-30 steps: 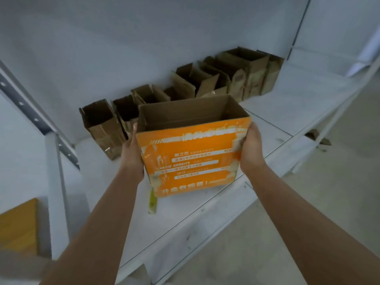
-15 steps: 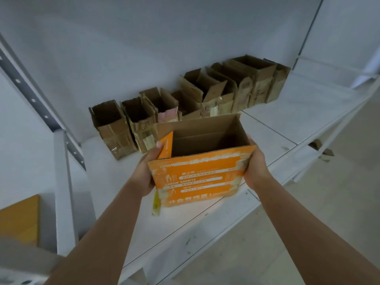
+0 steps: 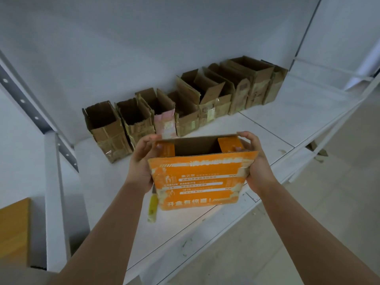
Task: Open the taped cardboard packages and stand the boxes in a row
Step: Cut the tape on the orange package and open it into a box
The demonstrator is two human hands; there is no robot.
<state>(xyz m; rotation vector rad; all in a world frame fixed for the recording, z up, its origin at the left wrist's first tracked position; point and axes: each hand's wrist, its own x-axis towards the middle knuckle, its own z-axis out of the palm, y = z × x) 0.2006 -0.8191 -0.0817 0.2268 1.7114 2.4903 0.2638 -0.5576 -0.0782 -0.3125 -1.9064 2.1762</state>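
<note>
An orange printed cardboard box with torn tape stands open-topped at the front of the white shelf. My left hand grips its left side, thumb and fingers curled over the top edge. My right hand grips the right side, fingers hooked over the rim. Both short orange end flaps are folded down inside the box. Behind it, several opened brown boxes stand in a row along the back wall.
A yellow utility knife lies on the shelf just left of the orange box, partly hidden by it. A white upright post stands at left, with a wooden board beside it. Grey floor lies to the right below the shelf edge.
Both hands shifted from the box's sides up to its rim. The two short orange flaps have been pushed down inside the box, and the box has come closer to me.
</note>
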